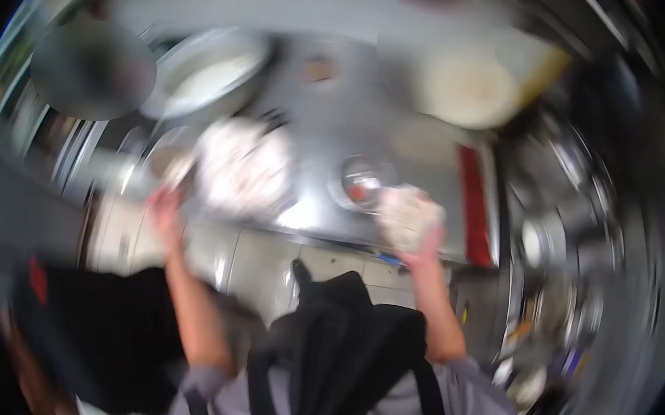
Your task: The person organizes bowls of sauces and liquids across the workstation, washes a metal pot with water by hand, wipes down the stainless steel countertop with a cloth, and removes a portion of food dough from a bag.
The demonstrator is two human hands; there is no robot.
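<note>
Everything is smeared by motion. My right hand (422, 248) is closed on a pale, whitish lump (408, 216) at the counter's front edge, right of centre. My left hand (165, 207) is at the left, beside a small bowl (172, 160); blur hides its fingers and whether it holds anything. Between my hands, nearer the left one, a large whitish mass with reddish streaks (242, 168) lies on the metal counter (331, 128). A small round container with something orange-red inside (361, 183) stands just left of the pale lump.
A large metal basin with white contents (209, 78) stands at the back left. Further right is a round pale item (470, 85). A red strip (475, 204) runs along the counter's right side. Another person in black (100, 337) is close at my left.
</note>
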